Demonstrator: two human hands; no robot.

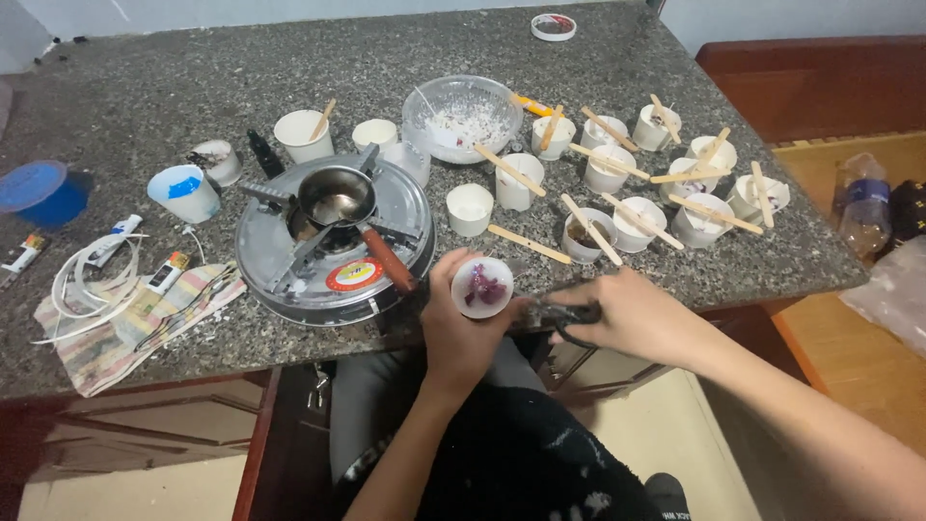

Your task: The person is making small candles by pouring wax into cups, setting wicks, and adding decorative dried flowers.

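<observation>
My left hand grips a small white paper cup at the counter's front edge. Inside the cup lie purple bits on pale wax. My right hand holds black-handled scissors, their tip pointing left toward the cup's rim. Both hands hover just over the edge of the granite counter, above my lap.
A round metal stove with a small pot and brown handle sits left of the cup. Several white cups with wooden sticks crowd the right side. A clear bowl, a blue-lined cup, a cloth with cords and a blue lid lie around.
</observation>
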